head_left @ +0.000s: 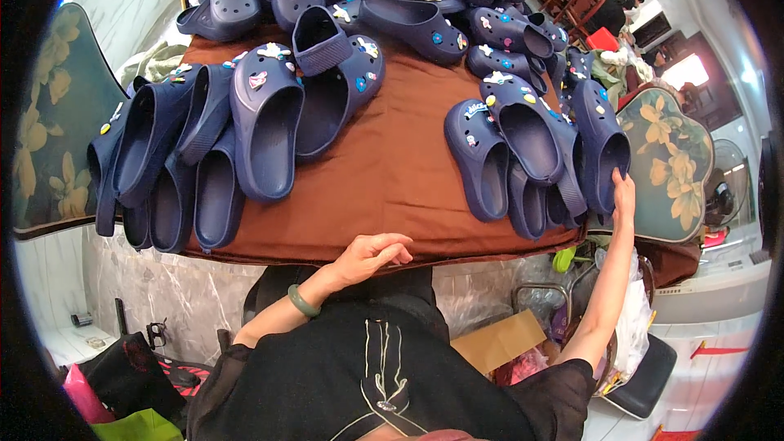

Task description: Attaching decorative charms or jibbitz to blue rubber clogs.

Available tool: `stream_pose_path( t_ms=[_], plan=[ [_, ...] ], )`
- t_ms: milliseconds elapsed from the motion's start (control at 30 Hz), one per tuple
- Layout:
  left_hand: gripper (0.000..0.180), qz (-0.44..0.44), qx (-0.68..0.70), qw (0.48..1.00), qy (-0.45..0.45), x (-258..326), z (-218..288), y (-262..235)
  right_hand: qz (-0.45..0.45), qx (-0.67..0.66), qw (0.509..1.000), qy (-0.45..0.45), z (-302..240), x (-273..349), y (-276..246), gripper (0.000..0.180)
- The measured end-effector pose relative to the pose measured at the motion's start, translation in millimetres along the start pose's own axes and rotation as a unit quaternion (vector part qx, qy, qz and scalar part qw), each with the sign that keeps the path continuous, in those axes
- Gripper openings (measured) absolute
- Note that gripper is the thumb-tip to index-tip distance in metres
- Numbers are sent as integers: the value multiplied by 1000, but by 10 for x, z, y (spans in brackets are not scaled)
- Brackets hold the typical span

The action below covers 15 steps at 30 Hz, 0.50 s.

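Observation:
My right hand (623, 196) reaches to the table's right edge and grips the heel end of a navy blue clog (603, 126). A fingertip shows at the clog's opening; the other fingers are mostly hidden. My left hand (371, 257), with a green bangle (304, 300) at the wrist, hovers by the table's front edge, its fingers loosely stretched and holding nothing. Beside the gripped clog, several navy clogs with colourful charms lie in a pile, among them an upper clog (527, 131) and a left-hand clog (478, 159). Another clog (268, 122) tops the left pile.
A brown cloth (384, 171) covers the table. More clogs (412, 26) are heaped at its far side. Floral-patterned chair backs stand left (65, 122) and right (668, 163). A cardboard piece (498, 341) and plastic bags (633, 318) are low on the right. People sit farther back.

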<state>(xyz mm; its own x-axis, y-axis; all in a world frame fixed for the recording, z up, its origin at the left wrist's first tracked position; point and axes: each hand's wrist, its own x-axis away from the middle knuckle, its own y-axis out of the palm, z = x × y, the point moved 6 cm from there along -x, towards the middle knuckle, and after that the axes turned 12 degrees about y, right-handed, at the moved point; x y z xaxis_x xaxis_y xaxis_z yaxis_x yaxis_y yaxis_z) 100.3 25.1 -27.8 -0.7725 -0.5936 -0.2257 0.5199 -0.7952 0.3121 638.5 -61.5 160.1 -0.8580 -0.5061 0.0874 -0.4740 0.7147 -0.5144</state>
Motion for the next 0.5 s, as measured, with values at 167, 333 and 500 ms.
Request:
stream_pose_path(
  t_ms=[167,333,500],
  plan=[
    [28,-25,-50,998,21,-15,24,-21,-28,75,997,-10,-131,78,17,37],
    [27,-8,-31,999,38,-24,17,-41,33,149,987,-57,-298,158,-52,37],
    [23,92,-108,988,65,74,266,-185,261,378,790,-406,-1513,870,412,34]
  ],
)
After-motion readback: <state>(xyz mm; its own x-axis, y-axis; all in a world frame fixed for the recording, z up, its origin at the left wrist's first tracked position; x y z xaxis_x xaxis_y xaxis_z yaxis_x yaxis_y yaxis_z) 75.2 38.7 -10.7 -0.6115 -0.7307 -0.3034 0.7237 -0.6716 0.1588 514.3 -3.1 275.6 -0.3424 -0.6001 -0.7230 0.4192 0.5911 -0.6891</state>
